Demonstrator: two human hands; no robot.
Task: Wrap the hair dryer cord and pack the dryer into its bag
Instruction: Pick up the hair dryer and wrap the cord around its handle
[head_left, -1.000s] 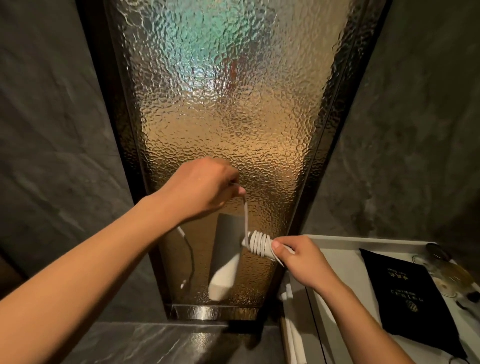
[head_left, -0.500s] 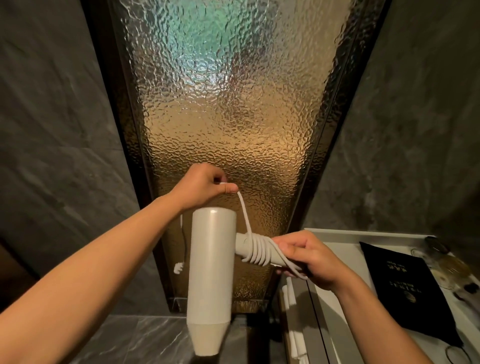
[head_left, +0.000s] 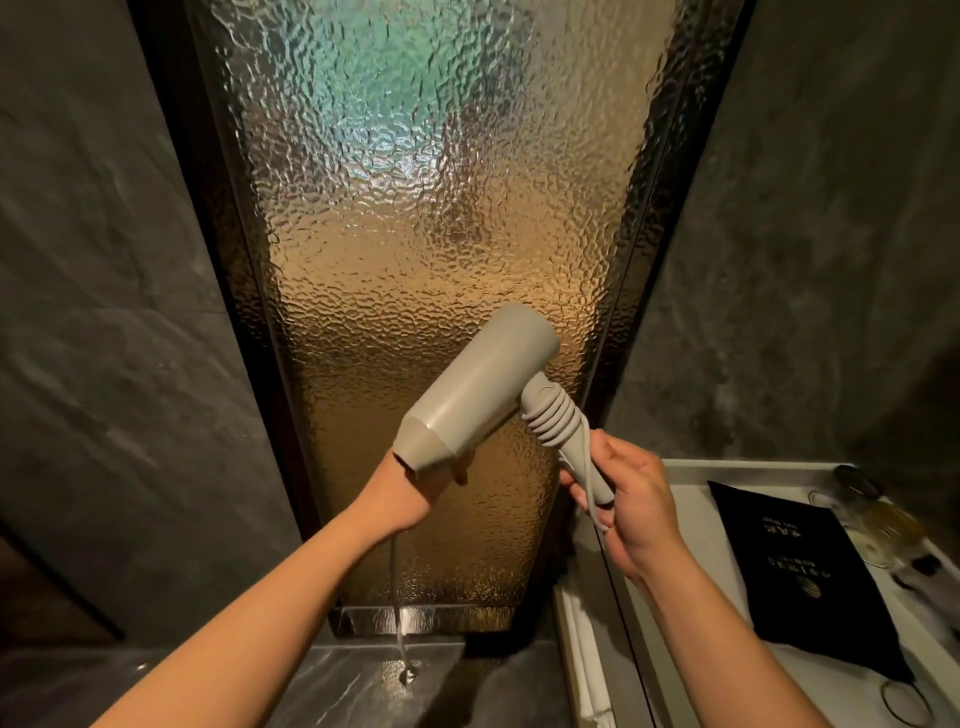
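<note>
A pale grey hair dryer (head_left: 475, 387) is held up in front of the textured glass, its barrel tilted with the nozzle down-left. Several turns of its cord (head_left: 558, 418) are coiled around the upper handle. My right hand (head_left: 631, 506) grips the lower handle together with a strand of cord. My left hand (head_left: 415, 486) sits under the nozzle, mostly hidden behind it; the loose cord end (head_left: 397, 597) hangs down from it to the plug near the stone ledge. The black drawstring bag (head_left: 810, 577) lies flat in the white tray (head_left: 691, 525) at the right.
A textured glass panel (head_left: 415, 234) in a dark frame stands straight ahead between grey stone walls. A stone ledge (head_left: 337, 686) runs below. Glass items (head_left: 878, 514) and a hair tie (head_left: 904, 701) lie in the tray beside the bag.
The dryer has swung from hanging nozzle-down to tilted with the barrel up-right. My left hand dropped from above the handle to under the nozzle, drawing the cord down. More turns sit on the handle.
</note>
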